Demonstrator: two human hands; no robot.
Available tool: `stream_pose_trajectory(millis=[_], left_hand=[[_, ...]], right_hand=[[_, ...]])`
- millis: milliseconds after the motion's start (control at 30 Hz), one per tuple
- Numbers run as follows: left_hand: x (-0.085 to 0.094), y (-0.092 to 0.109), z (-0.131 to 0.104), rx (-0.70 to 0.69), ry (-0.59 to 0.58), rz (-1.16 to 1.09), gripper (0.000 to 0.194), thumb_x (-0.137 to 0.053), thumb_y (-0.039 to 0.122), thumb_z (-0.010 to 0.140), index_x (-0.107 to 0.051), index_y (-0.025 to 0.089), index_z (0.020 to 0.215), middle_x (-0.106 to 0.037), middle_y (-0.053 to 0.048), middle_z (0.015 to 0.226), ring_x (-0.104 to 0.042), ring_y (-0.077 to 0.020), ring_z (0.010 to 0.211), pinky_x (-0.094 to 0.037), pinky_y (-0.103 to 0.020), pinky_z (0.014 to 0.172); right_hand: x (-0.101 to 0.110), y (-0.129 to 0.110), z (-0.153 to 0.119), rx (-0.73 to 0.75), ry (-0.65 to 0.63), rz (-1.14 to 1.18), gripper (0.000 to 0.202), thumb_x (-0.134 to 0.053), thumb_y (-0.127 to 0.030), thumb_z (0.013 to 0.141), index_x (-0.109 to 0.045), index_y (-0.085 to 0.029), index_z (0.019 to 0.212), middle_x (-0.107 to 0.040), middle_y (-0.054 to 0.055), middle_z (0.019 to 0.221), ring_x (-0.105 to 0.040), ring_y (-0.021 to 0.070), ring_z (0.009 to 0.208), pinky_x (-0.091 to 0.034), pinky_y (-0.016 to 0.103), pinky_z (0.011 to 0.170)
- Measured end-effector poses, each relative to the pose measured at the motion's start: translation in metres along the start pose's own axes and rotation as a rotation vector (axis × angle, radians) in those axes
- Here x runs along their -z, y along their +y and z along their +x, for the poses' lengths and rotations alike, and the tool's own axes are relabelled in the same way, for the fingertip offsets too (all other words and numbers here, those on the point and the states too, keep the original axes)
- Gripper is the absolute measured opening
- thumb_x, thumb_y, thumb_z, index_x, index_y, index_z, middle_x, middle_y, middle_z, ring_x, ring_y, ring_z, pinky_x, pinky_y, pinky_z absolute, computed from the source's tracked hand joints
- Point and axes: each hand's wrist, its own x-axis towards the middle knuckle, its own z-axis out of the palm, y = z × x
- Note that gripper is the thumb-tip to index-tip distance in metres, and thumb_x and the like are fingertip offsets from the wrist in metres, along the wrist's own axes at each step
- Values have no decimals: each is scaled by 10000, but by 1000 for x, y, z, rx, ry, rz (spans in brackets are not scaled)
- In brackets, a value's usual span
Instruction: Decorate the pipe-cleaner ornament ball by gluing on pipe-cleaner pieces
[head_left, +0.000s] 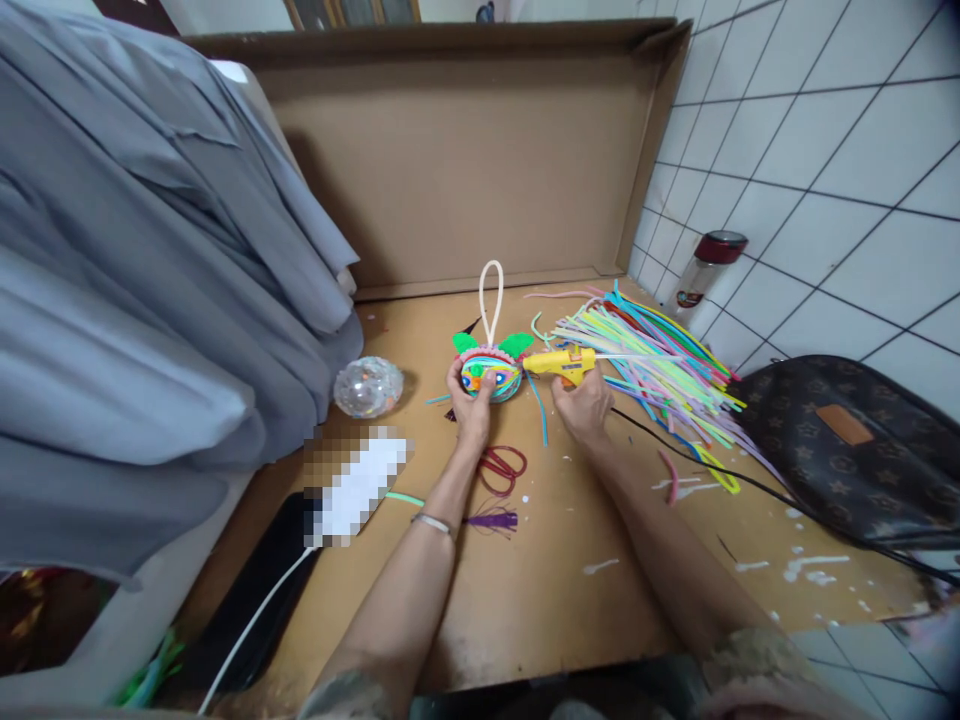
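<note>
Yellow glue gun fills my right fingers; my left fingers pinch a colourful ornament. Star-and-flower monograms pattern the brown bag, its patch unreadable.

White tiled wall with dark grout rises on the right. Behind the tan, white-spotted counter stands a brown cardboard panel. Gray cloth drapes down the left. Pale tiled floor shows at lower right. Soft light falls across the room.
</note>
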Motion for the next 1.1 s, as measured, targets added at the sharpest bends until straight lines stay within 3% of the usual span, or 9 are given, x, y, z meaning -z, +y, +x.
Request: stream_pose_trajectory(millis=[333,833,1100], left_hand=[[2,-1,0,-10,-15,17,881,-815,685,681,-515,248,1385,-575,-113,1406,-611,-232,1240,-493,-350,1076],[-1,-1,0,19,-22,-23,895,-840,678,648,-512,241,1356,-546,-129,1462,-611,-242,1263,-507,-341,1067],[-2,1,-1,15,-25,-58,877,-846,678,638,-527,241,1329,-577,-113,1412,-595,-242,1275,-481,-341,1086]], right_hand=[[-3,11,-2,16,-10,13,330,-564,-342,790,-613,-166,1065,-731,136,968,-681,296,930,-494,359,800],[1,11,-2,23,-81,-15,412,-578,-331,792,-610,-129,1149,-740,168,1024,-684,312,961,-487,364,808],[-15,24,0,100,32,23,336,-566,-315,774,-602,-159,1069,-734,127,928,-679,297,865,-484,353,734]])
